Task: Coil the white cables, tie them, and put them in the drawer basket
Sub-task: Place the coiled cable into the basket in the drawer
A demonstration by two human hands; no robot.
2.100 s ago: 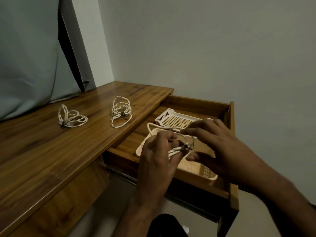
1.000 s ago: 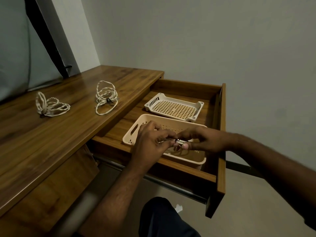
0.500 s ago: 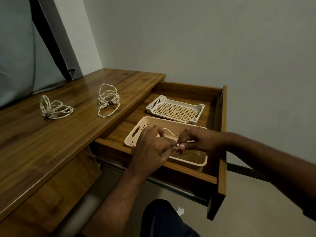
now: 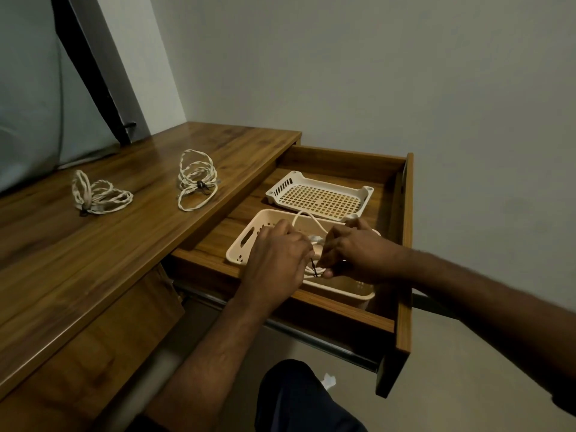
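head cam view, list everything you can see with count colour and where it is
tied cable bundles: 2, white with dark ties, on the desk top, one left, one nearer the drawer
cable being tied: 1, white, held over the near basket, a loop rising behind the hands
tie: 1, dark, thin, between the two hands' fingertips
near basket: 1, cream, front of the open drawer
far tray: 1, white, perforated, back of the drawer
drawer: 1, brown wood, pulled open
desk: 1, brown wood, left
wall: grey, behind
left hand: over the near basket, pinching the cable and tie
right hand: opposite it, pinching the tie
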